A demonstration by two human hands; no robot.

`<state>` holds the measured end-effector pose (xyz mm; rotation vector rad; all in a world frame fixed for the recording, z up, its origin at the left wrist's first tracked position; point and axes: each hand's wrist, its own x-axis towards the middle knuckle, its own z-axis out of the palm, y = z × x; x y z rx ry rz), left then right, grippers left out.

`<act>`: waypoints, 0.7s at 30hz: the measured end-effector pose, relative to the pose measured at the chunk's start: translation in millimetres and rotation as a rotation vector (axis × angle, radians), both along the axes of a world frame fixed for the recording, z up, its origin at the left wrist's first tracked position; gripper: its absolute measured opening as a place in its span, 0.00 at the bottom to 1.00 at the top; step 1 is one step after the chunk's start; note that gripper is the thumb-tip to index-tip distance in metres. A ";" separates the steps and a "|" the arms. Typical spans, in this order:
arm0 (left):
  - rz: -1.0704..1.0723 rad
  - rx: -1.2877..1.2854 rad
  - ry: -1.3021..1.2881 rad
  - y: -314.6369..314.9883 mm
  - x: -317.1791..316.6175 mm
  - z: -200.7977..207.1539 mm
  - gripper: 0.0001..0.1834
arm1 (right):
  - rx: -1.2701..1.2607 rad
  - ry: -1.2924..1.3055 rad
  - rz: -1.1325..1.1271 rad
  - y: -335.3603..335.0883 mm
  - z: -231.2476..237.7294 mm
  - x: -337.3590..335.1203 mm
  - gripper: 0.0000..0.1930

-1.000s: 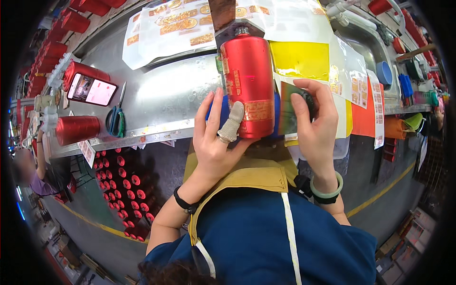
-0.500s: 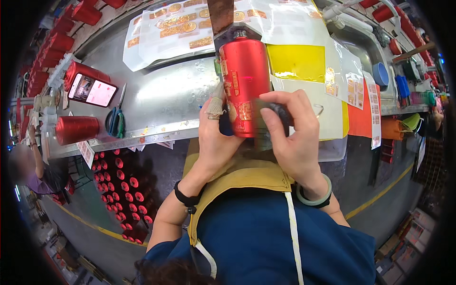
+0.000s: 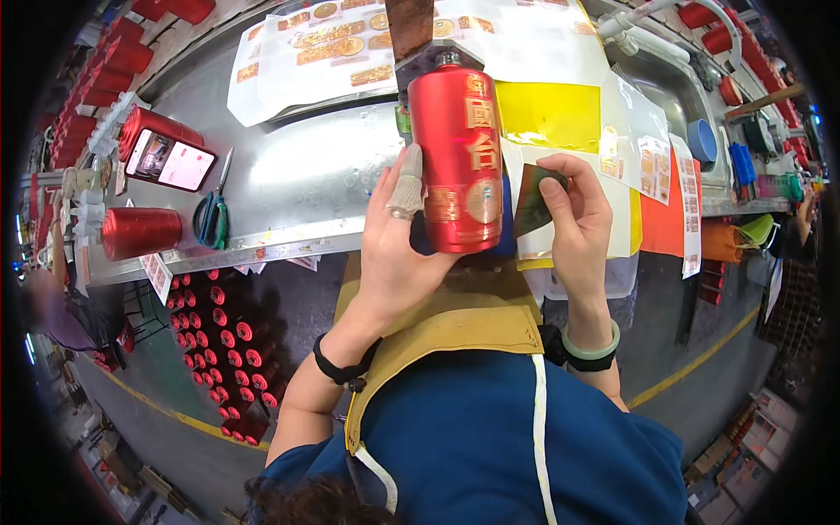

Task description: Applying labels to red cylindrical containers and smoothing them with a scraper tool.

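A metallic red bottle (image 3: 446, 162) with gold lettering and gold decals lies neck away from me, its neck end by a dark holder (image 3: 437, 54). Around its left side and lower end wraps my left hand (image 3: 392, 254), fingers along the wall and thumb under the base. A pale ribbed finger cover (image 3: 405, 194) sits on one of its fingers. Just right of the bottle, apart from it, my right hand (image 3: 579, 223) pinches a thin dark green scraper (image 3: 530, 203) between thumb and fingers.
Gold sticker sheets (image 3: 306, 66) lie behind, with a yellow sheet (image 3: 560, 114) to the right. At left are a phone (image 3: 171, 159), scissors (image 3: 211, 219) and another red bottle (image 3: 140, 232). A sink (image 3: 656, 83) holds the far right; several red bottles stand on the floor.
The bottle has turned, so large gold lettering now faces up. My right hand has drawn back to the right with the scraper, off the bottle. My left hand stays on it.
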<state>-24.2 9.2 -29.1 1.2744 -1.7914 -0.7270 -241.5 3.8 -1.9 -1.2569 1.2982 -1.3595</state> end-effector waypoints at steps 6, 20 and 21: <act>-0.020 0.204 0.111 1.3 1.5 14.1 0.63 | 0.060 -0.035 0.016 -0.7 12.2 1.3 0.11; -0.103 0.609 0.824 -22.0 32.7 11.3 0.34 | -0.085 0.598 0.204 8.9 2.6 18.5 0.52; -0.100 0.609 0.825 -21.9 31.5 10.0 0.34 | -0.058 0.581 0.223 7.3 2.5 16.5 0.52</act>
